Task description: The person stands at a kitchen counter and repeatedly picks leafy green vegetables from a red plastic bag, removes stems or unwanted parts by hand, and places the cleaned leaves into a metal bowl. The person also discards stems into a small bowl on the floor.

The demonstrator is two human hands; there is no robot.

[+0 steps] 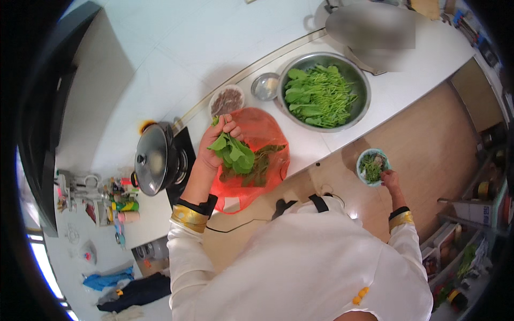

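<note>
My left hand (pixel 220 138) grips a bunch of leafy greens (pixel 237 154), leaves hanging down, above a red plastic bag (pixel 259 122). More leaves (pixel 257 170), some darker, lie on or in the bag at the counter's edge. Low on the right, my right hand (pixel 390 179) is at the rim of a lined waste bin (pixel 376 151). Green scraps (pixel 370 166) fill the bin. Whether those fingers hold anything is hidden. Farther along the counter, a large steel basin (pixel 359 78) contains stemmed greens (pixel 321 96) laid mostly side by side.
Behind the bag sit a bowl of minced or chopped meat (pixel 228 101) and a small metal bowl (pixel 265 87). A lidded wok (pixel 151 158) stands on a black cooktop (pixel 186 148) to the left. Bottles (pixel 126 206) crowd the left counter; shelves (pixel 449 244) line the right side.
</note>
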